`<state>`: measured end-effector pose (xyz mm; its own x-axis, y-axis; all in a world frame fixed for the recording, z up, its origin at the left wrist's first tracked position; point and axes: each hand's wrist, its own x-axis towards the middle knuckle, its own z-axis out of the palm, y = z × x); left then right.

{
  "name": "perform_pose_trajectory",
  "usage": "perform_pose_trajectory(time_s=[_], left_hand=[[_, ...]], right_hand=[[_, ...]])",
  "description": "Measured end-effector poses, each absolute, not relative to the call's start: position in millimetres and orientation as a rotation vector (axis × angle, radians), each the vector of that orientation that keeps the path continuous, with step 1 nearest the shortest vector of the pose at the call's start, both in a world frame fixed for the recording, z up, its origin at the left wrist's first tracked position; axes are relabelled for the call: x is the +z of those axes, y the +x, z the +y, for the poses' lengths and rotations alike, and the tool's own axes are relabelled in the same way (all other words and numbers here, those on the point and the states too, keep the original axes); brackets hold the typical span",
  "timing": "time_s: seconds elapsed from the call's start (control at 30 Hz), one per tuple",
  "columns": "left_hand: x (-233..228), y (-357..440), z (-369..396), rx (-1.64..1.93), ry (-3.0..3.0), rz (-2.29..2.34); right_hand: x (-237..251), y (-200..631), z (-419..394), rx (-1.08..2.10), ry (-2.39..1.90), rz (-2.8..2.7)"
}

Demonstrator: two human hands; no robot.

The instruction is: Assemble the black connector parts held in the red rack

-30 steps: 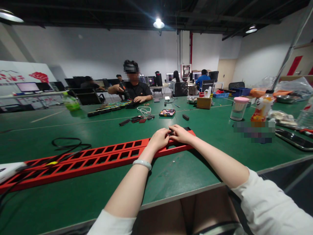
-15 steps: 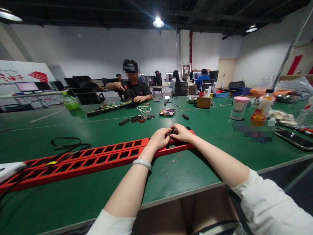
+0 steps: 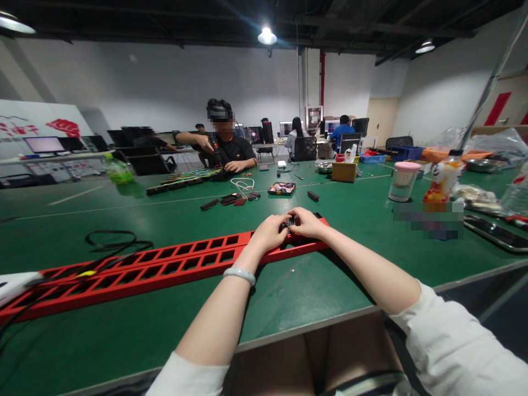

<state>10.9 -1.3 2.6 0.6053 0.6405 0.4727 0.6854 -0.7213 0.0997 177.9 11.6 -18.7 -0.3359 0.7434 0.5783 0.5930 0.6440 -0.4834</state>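
Nearest, the green table's front edge point(image 3: 305, 329) runs under both forearms, with bare green surface between it and the long red slotted rail point(image 3: 165, 263). The rail lies slantwise, its left end near the frame's left border and its right end under the hands. There the left hand point(image 3: 270, 232) and right hand point(image 3: 306, 223) meet with fingers curled, pinching a small dark part point(image 3: 290, 223) between them on top of the rail; how firmly each grips cannot be told. Against half a second ago, the hands sit in nearly the same spot, a touch higher. Left of the rail a black cable point(image 3: 111, 241) loops on open table. Beyond the hands lie loose dark pieces point(image 3: 231, 201) and a small tray point(image 3: 282, 189), with a pink-lidded jar point(image 3: 402, 183) to the right. Farther off, a co-worker point(image 3: 225, 144) sits at the far edge.
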Motion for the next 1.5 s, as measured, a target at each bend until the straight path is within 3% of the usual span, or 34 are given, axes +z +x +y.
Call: perform_pose_trajectory(time_s=[1.5], left_hand=[[0.8,11.3,3.0,-0.691,-2.729,-1.102]], right_hand=[[-16.4,179.6,8.9,0.209,-1.094,-2.163]])
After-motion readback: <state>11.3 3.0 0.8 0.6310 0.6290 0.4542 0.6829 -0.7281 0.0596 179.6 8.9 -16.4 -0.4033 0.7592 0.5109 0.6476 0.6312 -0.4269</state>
